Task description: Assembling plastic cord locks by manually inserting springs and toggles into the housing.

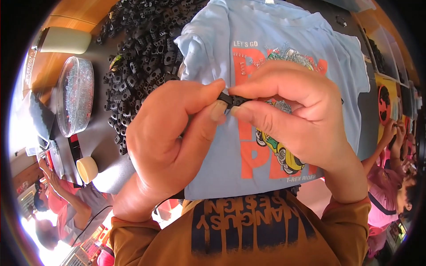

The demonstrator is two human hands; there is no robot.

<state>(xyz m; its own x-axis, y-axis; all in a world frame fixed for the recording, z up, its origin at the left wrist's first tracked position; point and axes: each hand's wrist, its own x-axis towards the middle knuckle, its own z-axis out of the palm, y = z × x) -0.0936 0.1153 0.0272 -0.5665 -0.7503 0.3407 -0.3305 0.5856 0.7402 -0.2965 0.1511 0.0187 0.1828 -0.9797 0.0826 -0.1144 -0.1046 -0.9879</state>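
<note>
Thumb and forefinger of my left hand pinch the left end of a small black plastic hair claw clip. From the other side my right hand grips the same clip, so the fingertips of both hands nearly meet. They hold it above a light blue T-shirt with a printed front, spread flat on the table. Small silver springs lie in a heap on the shirt, partly behind my right hand. The fingers cover much of the clip, and I cannot tell whether a spring is in it.
A large heap of black claw clip pieces covers the dark table left of the shirt. Farther left are a clear round tub of silver springs and a beige cup. Other people sit at both sides; a co-worker's hands show at right.
</note>
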